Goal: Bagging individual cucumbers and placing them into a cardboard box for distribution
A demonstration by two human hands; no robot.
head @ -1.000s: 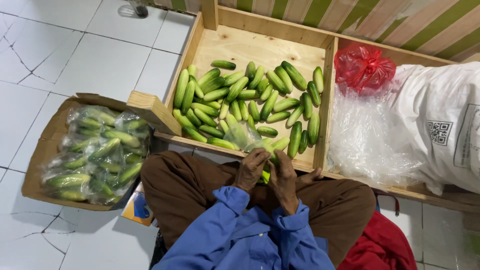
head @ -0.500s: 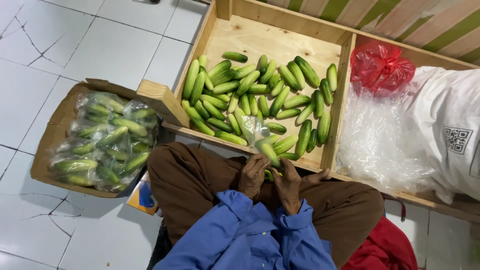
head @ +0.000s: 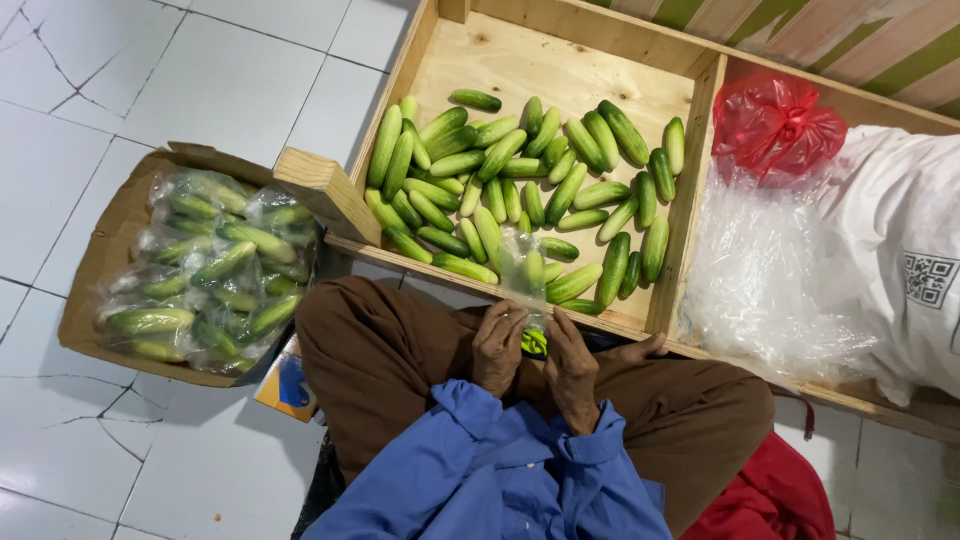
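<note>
My left hand (head: 498, 347) and my right hand (head: 571, 362) meet over my lap, both closed on a clear plastic bag (head: 522, 272) that rises toward the crate. A green cucumber (head: 534, 343) shows between my fingers at the bag's lower end. Just beyond my hands lies a pile of loose cucumbers (head: 520, 190) in a wooden crate (head: 560, 60). I sit with brown trousers and blue sleeves.
A cardboard box (head: 100, 260) on my left holds bagged cucumbers (head: 215, 270). The crate's right compartment holds clear plastic bags (head: 760, 280), a red plastic bag (head: 775, 125) and a white sack (head: 900, 250). White floor tiles (head: 180, 80) surround the box.
The view has shifted slightly, so the crate and the box sit lower and further right. My hands stay together on the bag over my lap.
</note>
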